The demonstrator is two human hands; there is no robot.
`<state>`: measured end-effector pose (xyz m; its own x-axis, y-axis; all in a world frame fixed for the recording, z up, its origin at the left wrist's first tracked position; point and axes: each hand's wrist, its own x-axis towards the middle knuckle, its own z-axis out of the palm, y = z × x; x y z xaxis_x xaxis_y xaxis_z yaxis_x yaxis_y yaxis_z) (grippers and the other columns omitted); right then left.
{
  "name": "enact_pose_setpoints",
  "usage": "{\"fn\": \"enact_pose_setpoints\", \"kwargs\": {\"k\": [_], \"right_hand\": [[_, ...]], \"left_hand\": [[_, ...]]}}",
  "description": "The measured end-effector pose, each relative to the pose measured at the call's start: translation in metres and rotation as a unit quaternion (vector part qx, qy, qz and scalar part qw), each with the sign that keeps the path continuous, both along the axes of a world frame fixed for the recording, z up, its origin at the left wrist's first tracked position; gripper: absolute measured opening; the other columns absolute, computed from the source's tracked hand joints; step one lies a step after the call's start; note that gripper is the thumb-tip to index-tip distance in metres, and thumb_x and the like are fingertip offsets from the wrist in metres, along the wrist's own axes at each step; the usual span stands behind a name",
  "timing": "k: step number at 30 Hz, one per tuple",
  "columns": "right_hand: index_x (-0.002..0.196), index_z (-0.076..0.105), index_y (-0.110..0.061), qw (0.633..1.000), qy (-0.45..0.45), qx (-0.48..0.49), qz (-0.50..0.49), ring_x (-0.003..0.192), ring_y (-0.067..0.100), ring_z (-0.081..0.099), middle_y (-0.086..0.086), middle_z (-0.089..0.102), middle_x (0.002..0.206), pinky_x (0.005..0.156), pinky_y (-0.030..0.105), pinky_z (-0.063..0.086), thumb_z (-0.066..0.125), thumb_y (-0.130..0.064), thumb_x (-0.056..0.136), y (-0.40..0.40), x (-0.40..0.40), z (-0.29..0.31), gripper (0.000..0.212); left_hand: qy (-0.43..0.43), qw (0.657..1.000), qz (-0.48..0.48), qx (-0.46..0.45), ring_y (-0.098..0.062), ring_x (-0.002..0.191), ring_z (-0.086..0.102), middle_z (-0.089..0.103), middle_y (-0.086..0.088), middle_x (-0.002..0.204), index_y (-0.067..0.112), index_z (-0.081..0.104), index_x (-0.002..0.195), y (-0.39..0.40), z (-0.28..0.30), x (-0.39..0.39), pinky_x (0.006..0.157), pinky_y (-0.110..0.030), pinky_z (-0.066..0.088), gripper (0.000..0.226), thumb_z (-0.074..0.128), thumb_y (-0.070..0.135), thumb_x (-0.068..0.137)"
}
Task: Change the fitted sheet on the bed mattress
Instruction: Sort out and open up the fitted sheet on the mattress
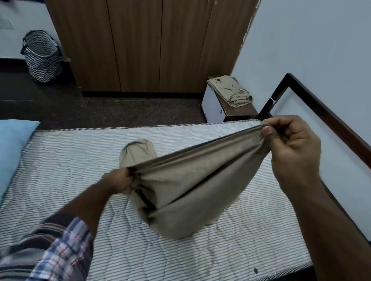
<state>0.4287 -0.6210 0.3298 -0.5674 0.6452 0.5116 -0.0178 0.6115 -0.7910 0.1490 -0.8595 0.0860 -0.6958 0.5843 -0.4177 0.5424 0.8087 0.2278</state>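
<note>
While the bare striped mattress (75, 189) is being looked down at from the head camera, a tan fitted sheet (195, 182) is being held up over its middle. The sheet's stretchy edge is being pulled tight between two hands. The left hand (118, 180), at about 9 o'clock from the sheet, is being kept curled tight round a bunch of the cloth. The right hand (292, 149), at about 2 o'clock, is being used to pinch the edge between thumb and curled fingers. The sheet's low end is being let down onto the mattress. A blue pillow (4, 154) is being kept at 9 o'clock. A zigzag basket (40, 57) is being kept at 11 o'clock, and folded tan cloth (231, 90) on a small stand (213, 106) at 1 o'clock.
</note>
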Motion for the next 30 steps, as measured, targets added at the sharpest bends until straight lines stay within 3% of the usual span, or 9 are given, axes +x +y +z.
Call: {"fn": "enact_pose_setpoints", "kwargs": {"k": [4, 9, 11, 14, 16, 19, 23, 25, 30], "right_hand": [[0.087, 0.067, -0.029, 0.988, 0.009, -0.134, -0.080, 0.081, 0.011, 0.064, -0.006, 0.069, 0.085, 0.080, 0.035, 0.053, 0.065, -0.009, 0.094, 0.041, -0.020, -0.028, 0.021], [0.086, 0.063, -0.032, 0.971, 0.146, -0.155, -0.111, 0.085, 0.015, 0.064, 0.002, 0.068, 0.092, 0.082, 0.041, 0.057, 0.063, -0.023, 0.093, 0.065, -0.059, 0.019, 0.012], [0.087, 0.060, -0.030, 0.970, 0.175, -0.126, -0.114, 0.082, 0.008, 0.061, -0.003, 0.065, 0.090, 0.081, 0.031, 0.054, 0.061, -0.020, 0.094, 0.066, -0.068, 0.029, 0.013], [0.083, 0.060, -0.025, 0.985, 0.008, -0.144, -0.097, 0.079, 0.010, 0.060, -0.004, 0.064, 0.085, 0.077, 0.031, 0.050, 0.062, -0.016, 0.096, 0.062, -0.070, -0.016, 0.016], [0.080, 0.061, -0.026, 0.981, -0.017, -0.176, -0.083, 0.078, 0.015, 0.060, -0.002, 0.065, 0.082, 0.075, 0.036, 0.049, 0.063, -0.017, 0.095, 0.065, -0.068, -0.031, 0.017], [0.081, 0.060, -0.030, 0.980, 0.087, -0.132, -0.118, 0.079, 0.015, 0.059, 0.000, 0.065, 0.086, 0.074, 0.040, 0.051, 0.063, -0.026, 0.091, 0.079, -0.075, 0.006, 0.011], [0.086, 0.059, -0.029, 0.991, 0.024, -0.089, -0.097, 0.087, 0.017, 0.062, -0.005, 0.064, 0.088, 0.086, 0.043, 0.055, 0.061, -0.024, 0.092, 0.081, -0.080, -0.005, 0.009], [0.085, 0.061, -0.025, 0.989, -0.067, -0.111, -0.074, 0.086, 0.020, 0.063, -0.003, 0.065, 0.086, 0.088, 0.049, 0.056, 0.062, -0.019, 0.093, 0.076, -0.073, -0.036, 0.010], [0.087, 0.061, -0.023, 0.984, -0.031, -0.141, -0.104, 0.087, 0.018, 0.062, 0.005, 0.067, 0.094, 0.088, 0.039, 0.053, 0.063, -0.017, 0.094, 0.087, -0.070, -0.031, 0.010]], "left_hand": [[0.046, 0.953, 0.184, 0.236, -0.040, 0.117, 0.060, 0.066, -0.024, 0.124, 0.009, 0.067, 0.127, -0.005, 0.101, -0.063, 0.098, -0.043, 0.048, 0.044, 0.050, 0.021, 0.088], [0.232, 0.736, 0.263, 0.579, -0.021, 0.108, 0.062, 0.069, -0.011, 0.112, 0.004, 0.068, 0.120, -0.005, 0.224, -0.055, 0.095, -0.027, 0.045, 0.042, 0.050, 0.000, 0.083], [0.242, 0.845, 0.116, 0.463, -0.020, 0.113, 0.062, 0.068, -0.009, 0.121, 0.006, 0.068, 0.122, -0.017, 0.199, -0.038, 0.100, -0.016, 0.043, 0.042, 0.054, 0.000, 0.083], [0.117, 0.992, -0.026, -0.027, -0.027, 0.112, 0.063, 0.068, -0.014, 0.124, 0.011, 0.069, 0.120, -0.054, 0.150, -0.036, 0.095, -0.030, 0.050, 0.031, 0.056, 0.017, 0.093], [0.134, 0.983, 0.069, 0.103, -0.034, 0.111, 0.063, 0.068, -0.019, 0.121, 0.008, 0.069, 0.120, -0.068, 0.164, -0.047, 0.094, -0.037, 0.050, 0.033, 0.054, 0.015, 0.091], [0.298, 0.836, 0.161, 0.432, -0.031, 0.109, 0.058, 0.066, -0.020, 0.115, 0.001, 0.066, 0.117, -0.069, 0.186, -0.040, 0.095, -0.041, 0.047, 0.045, 0.046, 0.011, 0.078], [0.076, 0.990, 0.026, 0.117, -0.029, 0.110, 0.062, 0.069, -0.014, 0.120, 0.009, 0.069, 0.118, -0.074, 0.147, 0.000, 0.089, -0.028, 0.043, 0.046, 0.045, 0.031, 0.085], [0.044, 0.998, 0.025, 0.024, -0.026, 0.108, 0.064, 0.072, -0.007, 0.116, 0.018, 0.075, 0.110, -0.092, 0.137, -0.002, 0.086, -0.026, 0.044, 0.028, 0.055, 0.028, 0.093], [0.029, 0.880, 0.164, 0.445, -0.019, 0.076, 0.063, 0.065, -0.008, 0.084, 0.003, 0.067, 0.065, -0.107, 0.153, 0.008, 0.069, -0.029, 0.044, 0.022, 0.059, 0.022, 0.073]]}}
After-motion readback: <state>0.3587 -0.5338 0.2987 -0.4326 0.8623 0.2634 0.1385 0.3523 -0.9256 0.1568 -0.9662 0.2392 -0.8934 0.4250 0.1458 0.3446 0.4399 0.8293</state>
